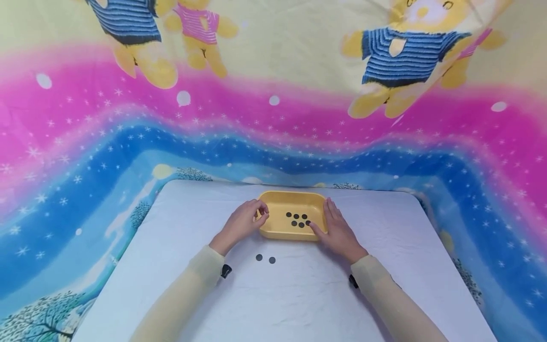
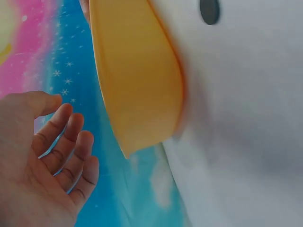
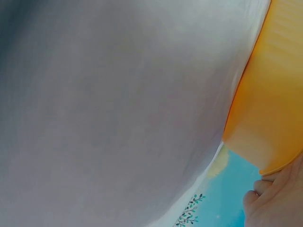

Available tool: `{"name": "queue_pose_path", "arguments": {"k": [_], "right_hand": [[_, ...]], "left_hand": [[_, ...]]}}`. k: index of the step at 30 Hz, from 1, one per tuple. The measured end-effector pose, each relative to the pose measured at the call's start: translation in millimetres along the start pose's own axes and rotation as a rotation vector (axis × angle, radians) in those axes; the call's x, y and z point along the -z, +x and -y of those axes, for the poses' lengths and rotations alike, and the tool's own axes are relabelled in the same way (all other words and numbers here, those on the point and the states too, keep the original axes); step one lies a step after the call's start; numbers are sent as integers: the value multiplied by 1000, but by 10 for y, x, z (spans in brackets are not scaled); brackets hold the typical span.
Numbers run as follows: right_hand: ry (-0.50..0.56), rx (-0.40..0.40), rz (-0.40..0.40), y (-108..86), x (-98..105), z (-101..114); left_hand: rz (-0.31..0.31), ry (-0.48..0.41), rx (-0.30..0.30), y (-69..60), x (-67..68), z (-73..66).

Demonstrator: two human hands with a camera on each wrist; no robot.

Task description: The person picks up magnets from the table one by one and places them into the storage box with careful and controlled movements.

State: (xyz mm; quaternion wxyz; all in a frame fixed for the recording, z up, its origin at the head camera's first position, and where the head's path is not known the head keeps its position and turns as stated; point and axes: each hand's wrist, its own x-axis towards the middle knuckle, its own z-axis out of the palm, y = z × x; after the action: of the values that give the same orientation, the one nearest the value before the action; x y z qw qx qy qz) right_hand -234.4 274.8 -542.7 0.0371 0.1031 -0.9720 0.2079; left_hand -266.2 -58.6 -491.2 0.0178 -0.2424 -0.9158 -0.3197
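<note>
A yellow rectangular container (image 1: 273, 234) sits on the white-covered table with several small dark round discs (image 1: 294, 223) inside. My left hand (image 1: 243, 221) is at its left end, fingers loosely bent. In the left wrist view, a gap shows between those fingers (image 2: 75, 146) and the yellow wall (image 2: 137, 80), and nothing is held. My right hand (image 1: 339, 235) grips the container's right end, thumb over the rim and fingers along the outside. In the right wrist view, part of that hand (image 3: 279, 198) shows against the container's edge (image 3: 265, 109); the thumb is hidden there.
Two more dark discs (image 1: 266, 259) lie on the table in front of the container, left of its middle. The white tablecloth (image 1: 299, 304) reaches a back edge just behind the container. A printed curtain (image 1: 273, 123) with bears and snowflakes surrounds the table's back and sides.
</note>
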Motion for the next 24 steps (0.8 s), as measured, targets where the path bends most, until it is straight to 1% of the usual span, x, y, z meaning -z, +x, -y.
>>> {"name": "queue_pose_path", "arguments": {"k": [6, 11, 15, 19, 24], "right_hand": [[14, -5, 11, -13, 24, 26], [25, -2, 14, -19, 32, 22], [24, 2, 11, -16, 30, 9], [15, 4, 10, -13, 27, 1], [13, 2, 9, -1, 7, 5]], "left_hand": [[-10, -32, 30, -286, -9, 85], [10, -22, 58, -449, -35, 146], [77, 6, 69, -527, -89, 209], [156, 46, 46, -583, -171, 278], [226, 72, 21, -650, -258, 332]]}}
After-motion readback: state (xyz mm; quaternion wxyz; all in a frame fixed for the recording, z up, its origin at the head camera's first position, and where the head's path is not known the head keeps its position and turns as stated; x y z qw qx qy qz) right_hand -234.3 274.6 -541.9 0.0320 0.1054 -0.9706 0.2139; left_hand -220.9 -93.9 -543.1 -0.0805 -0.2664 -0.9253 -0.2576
